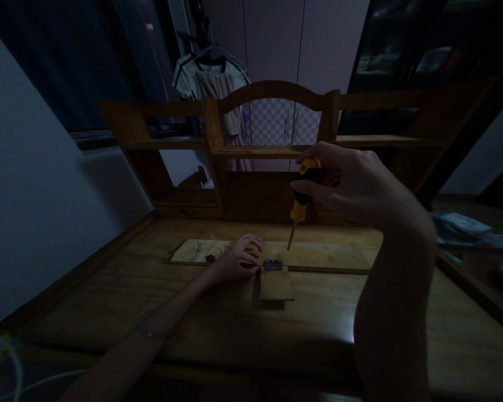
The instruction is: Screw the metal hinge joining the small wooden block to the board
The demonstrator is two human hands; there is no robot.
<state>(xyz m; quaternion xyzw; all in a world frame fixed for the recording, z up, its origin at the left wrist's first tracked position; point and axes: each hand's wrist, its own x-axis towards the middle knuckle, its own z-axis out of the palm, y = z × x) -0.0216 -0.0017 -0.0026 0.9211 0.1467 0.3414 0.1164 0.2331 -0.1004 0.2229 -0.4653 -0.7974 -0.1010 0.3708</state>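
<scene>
A screwdriver (300,204) with a yellow and black handle is gripped in my right hand (347,178), raised above the desk. Its metal shaft points down and slightly left, the tip apart from a small metal hinge (273,264). That hinge lies where a small square wooden piece (275,286) meets the front edge of a long wooden board (327,255). My left hand (237,259) rests at the left of the hinge, fingers curved and apart, the thumb tip by the hinge's left end. Whether the thumb presses on the hinge or the wood, I cannot tell.
A wooden shelf unit (216,151) stands along the desk's back edge. The wooden desktop (318,329) spreads around the boards. A pale wall (46,184) borders the left side, and plastic-wrapped items (463,226) lie at the far right. The room is dim.
</scene>
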